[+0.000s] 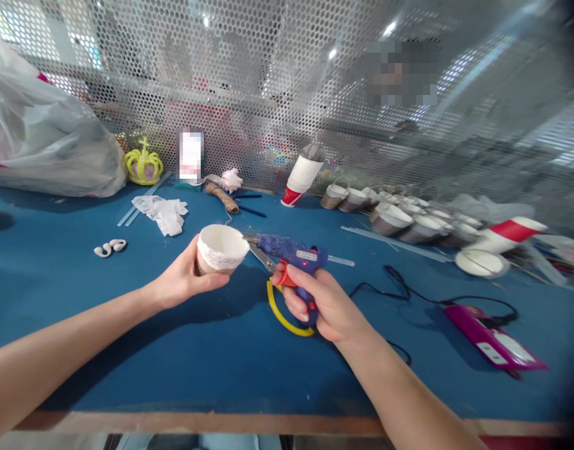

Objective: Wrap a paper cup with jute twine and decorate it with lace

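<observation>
Biggest worry on the table [141, 375]: the blue glue gun [287, 247] in the R hand [331, 303], nozzle [251, 239] right by the top edge of the cup [221, 261]. If it's hot, over-squeezing could blob glue, & a slip could burn the L hand [186, 278]. The yellow-handled scissors [274, 305] lie below the gun, blades away from the table's front edge; a low dip might knock them. The black cord [399, 296], loose toward the table's R side, could snag & pull the aim off.

Cup itself: held over the table, well back from the front edge, mouth up, tipped a bit toward the viewer. White inside, crinkly white band round the upper outside, tan below, mostly hidden by the hand. L fingers curl round its side; R fingers wrap the gun's grip & orange trigger [287, 273]. Can't tell if nozzle touches cup.
</observation>
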The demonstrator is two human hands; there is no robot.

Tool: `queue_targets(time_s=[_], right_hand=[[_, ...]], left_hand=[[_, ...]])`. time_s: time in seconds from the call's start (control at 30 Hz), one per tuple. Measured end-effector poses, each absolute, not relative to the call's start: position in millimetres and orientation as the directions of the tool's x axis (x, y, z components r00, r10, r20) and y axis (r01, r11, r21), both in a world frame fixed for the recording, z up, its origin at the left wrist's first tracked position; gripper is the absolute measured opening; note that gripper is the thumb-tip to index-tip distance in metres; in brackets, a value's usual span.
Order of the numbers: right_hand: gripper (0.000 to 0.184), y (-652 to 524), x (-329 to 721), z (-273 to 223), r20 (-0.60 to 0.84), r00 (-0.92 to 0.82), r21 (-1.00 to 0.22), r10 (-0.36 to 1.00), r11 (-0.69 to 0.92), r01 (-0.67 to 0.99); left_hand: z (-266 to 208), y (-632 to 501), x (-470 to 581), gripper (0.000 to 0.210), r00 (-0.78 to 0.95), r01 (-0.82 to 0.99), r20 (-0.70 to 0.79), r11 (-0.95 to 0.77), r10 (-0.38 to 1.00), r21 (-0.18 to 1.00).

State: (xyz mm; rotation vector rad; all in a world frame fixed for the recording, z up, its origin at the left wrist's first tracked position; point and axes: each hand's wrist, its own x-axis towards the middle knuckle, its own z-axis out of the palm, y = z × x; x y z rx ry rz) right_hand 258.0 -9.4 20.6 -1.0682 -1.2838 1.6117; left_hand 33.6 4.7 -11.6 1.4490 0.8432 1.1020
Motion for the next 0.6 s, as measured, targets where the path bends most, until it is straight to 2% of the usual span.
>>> queue_targets(time_s=[0.17, 0.33, 0.6], right_hand=[[0.029, -11.0, 257.8, 19.1, -0.074, -0.276, -0.997, 0.958, -0.073, 0.013], [0.027, -14.6, 259.2, 19.2, 0.009, -0.274, -0.982, 0.962, 0.060, 0.177], [0.038, -15.2, 265.3, 26.6, -0.016, -0.341, -0.891, 0.940, 0.141, 0.432]], left_hand=[[-16.7, 5.9, 33.2, 0.064, 0.272, 0.001, 0.194, -0.202, 0.942, 0.979], [-22.5, 8.1, 31.9, 0.064, 0.243, 0.081, 0.207, -0.233, 0.948, 0.969], [-21.9, 9.3, 31.1, 0.060, 0.234, 0.294, 0.320, -0.381, 0.918, 0.877]])
